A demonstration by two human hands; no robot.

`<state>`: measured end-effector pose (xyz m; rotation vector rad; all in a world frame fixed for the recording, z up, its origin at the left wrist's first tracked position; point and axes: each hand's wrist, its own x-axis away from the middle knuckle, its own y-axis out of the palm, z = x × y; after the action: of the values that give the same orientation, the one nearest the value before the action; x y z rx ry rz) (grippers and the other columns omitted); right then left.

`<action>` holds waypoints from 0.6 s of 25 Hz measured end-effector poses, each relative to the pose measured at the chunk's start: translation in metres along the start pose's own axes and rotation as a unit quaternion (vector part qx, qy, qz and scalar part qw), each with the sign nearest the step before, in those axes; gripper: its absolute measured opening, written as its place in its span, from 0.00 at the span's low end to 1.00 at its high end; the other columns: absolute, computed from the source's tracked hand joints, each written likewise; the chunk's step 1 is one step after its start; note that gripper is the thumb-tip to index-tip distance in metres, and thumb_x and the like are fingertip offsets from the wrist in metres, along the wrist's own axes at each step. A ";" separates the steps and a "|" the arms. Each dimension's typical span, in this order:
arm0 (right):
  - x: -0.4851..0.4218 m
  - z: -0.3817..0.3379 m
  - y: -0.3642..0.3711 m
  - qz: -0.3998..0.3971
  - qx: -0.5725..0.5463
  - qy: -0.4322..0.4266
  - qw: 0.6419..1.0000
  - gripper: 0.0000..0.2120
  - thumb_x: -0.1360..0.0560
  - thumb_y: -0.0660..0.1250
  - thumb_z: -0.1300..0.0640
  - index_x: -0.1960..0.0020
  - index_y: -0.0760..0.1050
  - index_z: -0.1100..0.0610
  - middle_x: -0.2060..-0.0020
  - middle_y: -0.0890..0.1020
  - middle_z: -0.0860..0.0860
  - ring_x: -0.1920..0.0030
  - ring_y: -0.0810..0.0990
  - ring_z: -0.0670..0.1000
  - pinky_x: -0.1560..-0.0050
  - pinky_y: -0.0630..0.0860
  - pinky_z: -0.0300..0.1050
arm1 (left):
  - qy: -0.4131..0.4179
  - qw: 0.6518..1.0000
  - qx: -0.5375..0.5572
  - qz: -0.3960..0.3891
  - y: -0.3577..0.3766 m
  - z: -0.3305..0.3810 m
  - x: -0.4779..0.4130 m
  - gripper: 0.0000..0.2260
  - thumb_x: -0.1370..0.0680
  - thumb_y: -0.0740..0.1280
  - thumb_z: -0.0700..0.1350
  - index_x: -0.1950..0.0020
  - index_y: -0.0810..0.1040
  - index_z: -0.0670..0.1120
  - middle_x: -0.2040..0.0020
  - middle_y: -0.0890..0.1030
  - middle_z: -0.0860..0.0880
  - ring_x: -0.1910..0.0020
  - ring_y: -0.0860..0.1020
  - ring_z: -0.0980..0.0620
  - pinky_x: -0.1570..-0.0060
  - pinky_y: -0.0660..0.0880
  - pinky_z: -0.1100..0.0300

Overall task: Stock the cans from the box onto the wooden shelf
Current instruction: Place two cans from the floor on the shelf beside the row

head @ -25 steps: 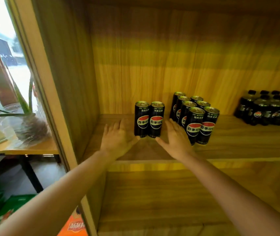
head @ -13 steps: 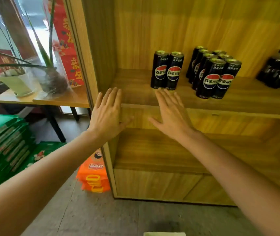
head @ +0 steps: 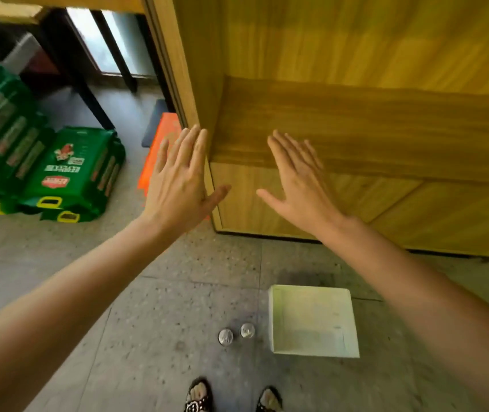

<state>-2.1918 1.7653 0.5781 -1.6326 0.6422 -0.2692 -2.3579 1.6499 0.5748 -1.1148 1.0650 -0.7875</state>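
Observation:
A pale open box [head: 313,321] sits on the floor below my hands, and no cans show inside it. Two cans [head: 236,333] stand upright on the floor just left of the box, seen from above by their silver tops. The wooden shelf [head: 356,126] fills the upper right; only its lower board and base panel show, with no cans on them. My left hand [head: 179,179] and my right hand [head: 299,182] hover palm-down, fingers spread, in front of the shelf's lower left corner. Both hold nothing.
Green sacks [head: 59,173] are stacked on the floor at the left. An orange pack [head: 160,144] lies beside the shelf's side panel. Dark table legs [head: 88,84] stand behind the sacks. My sandalled feet [head: 231,399] are at the bottom edge on a grey speckled floor.
The view has tilted from the stocked upper shelf down to the floor. The shelved cans left the view; the box and two floor cans appeared. Both hands dropped, still spread and empty.

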 end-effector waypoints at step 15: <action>0.213 0.046 0.514 -0.183 -0.138 -0.044 0.972 0.34 0.25 0.60 0.46 0.26 0.51 0.57 0.25 0.55 0.52 0.26 0.53 0.49 0.30 0.39 0.36 | 0.187 0.952 0.007 -0.243 0.489 -0.035 0.282 0.41 0.29 0.53 0.68 0.25 0.54 0.41 0.26 0.62 0.42 0.26 0.61 0.45 0.27 0.47 0.48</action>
<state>-2.1236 1.6639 0.0337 -2.0197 0.3150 -0.3852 -2.3061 1.5195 0.0269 -1.2642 1.1030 -1.4409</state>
